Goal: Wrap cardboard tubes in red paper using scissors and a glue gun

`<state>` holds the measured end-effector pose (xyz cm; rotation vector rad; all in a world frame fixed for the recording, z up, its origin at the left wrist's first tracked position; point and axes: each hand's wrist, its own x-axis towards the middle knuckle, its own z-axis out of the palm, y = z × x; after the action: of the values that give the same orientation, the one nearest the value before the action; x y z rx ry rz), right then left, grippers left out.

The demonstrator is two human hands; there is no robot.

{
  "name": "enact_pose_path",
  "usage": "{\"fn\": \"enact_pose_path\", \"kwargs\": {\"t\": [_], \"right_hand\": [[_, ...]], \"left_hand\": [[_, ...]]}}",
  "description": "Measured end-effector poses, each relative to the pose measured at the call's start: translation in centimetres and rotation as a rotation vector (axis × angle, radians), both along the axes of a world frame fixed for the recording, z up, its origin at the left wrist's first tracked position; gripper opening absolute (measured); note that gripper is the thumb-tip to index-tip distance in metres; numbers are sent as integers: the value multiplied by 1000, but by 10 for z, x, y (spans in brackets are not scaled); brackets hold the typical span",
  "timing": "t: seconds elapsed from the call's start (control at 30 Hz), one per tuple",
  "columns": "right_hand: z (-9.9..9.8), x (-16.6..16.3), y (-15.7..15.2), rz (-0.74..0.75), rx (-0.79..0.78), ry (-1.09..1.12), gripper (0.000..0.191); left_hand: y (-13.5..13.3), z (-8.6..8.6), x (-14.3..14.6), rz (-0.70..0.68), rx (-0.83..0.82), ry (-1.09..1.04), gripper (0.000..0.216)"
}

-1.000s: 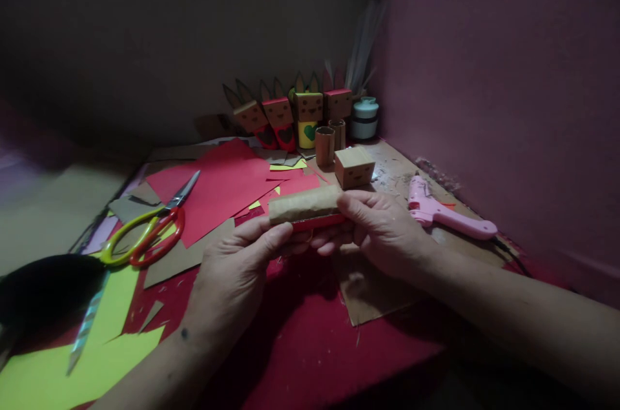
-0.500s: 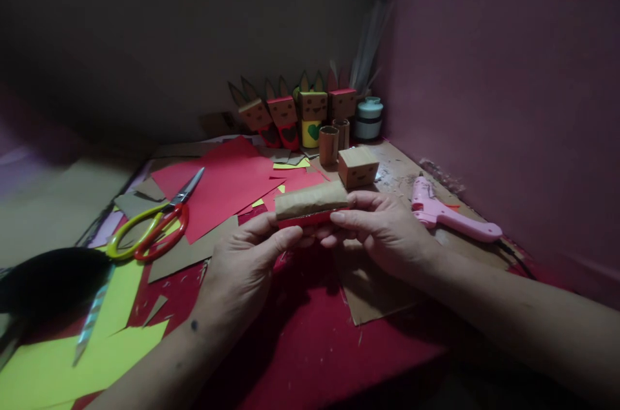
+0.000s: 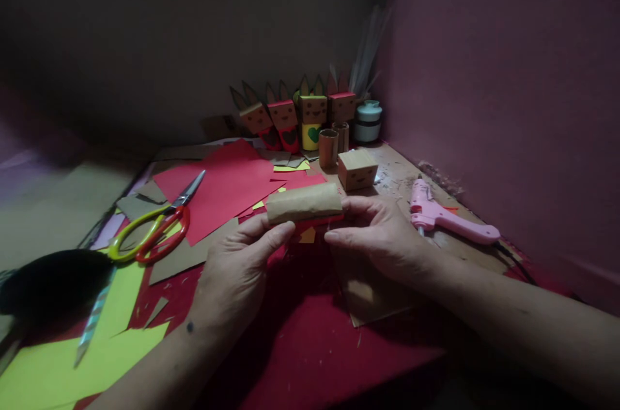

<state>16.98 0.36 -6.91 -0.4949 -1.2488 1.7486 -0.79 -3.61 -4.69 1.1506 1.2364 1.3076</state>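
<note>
My left hand [image 3: 237,268] and my right hand [image 3: 380,235] hold a brown cardboard roll [image 3: 304,202] between them, level above the red table top [image 3: 310,345]. A strip of red paper [image 3: 314,221] runs along the underside of the roll. The left thumb presses on the roll's left end. The right fingers pinch its right end. Both hands are closed on it.
Scissors with yellow and red handles [image 3: 150,230] lie at the left on red paper sheets [image 3: 217,184]. A pink glue gun [image 3: 448,216] lies at the right. A small cardboard box with a face [image 3: 357,168], two brown tubes [image 3: 329,145], several box-headed figures [image 3: 295,114] and a jar [image 3: 367,121] stand at the back. Yellow paper [image 3: 62,365] lies at the near left.
The roll has been turned a little between my fingers and shifted slightly left. My right fingers slid along its right end. Nothing else on the table moved.
</note>
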Motion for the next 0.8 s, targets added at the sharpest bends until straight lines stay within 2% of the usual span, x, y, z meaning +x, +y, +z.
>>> {"fn": "enact_pose_path", "kwargs": {"t": [0.1,0.3,0.53,0.63,0.73,0.8], "right_hand": [[2,-1,-1,-25,17,-49,25],[7,0,0,-155,207,-275,22],[8,2,-1,-72,98,-262,22],[9,3,-1,-5,88,-255,33],[9,5,-2,-143,58,-228,47],[9,7,-1,-311,99,-166,34]], "left_hand": [[0,1,0,-14,-36,-8,23],[2,-3,-2,-69,-157,-153,28],[3,-1,-1,-8,-153,-102,24],[4,-2,-3,-9,-149,-98,29],[6,-4,-7,24,-177,-90,37],[7,-6,-9,47,-189,-92,42]]}}
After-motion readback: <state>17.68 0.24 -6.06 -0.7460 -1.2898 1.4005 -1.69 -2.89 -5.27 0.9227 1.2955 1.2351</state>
